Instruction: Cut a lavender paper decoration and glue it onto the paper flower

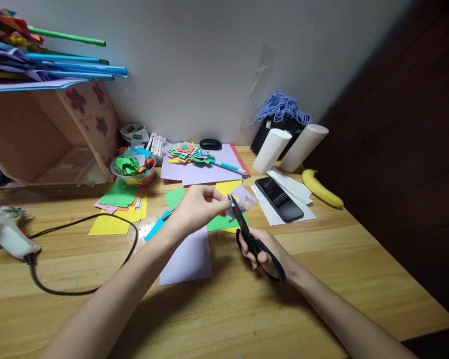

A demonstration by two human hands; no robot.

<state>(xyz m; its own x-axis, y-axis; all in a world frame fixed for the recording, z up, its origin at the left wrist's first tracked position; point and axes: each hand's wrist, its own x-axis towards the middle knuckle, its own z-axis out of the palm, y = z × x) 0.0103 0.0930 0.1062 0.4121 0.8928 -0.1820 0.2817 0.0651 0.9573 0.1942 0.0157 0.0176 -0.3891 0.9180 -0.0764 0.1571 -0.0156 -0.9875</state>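
Observation:
My right hand (264, 252) is wrapped round the handles of a pair of black scissors (241, 219), whose blades point up and away from me. My left hand (200, 207) pinches a tiny scrap of light blue paper (232, 203) right at the blade tips; most of it is hidden by the fingers. Behind the blades lies a purple sheet with holes cut in it (243, 197), over green paper (220, 223) and yellow paper (228, 187). Below my left wrist is a plain lilac sheet (187, 259), and a blue strip (157, 227) rests left of it.
At the back, a layered paper flower (186, 148) lies on lilac paper (190, 175). A phone (279, 199), a banana (322, 188) and white rolls (272, 149) stand or lie right. Left are a scrap bowl (134, 174), a glue gun (11, 237) and its looping cord (136, 239).

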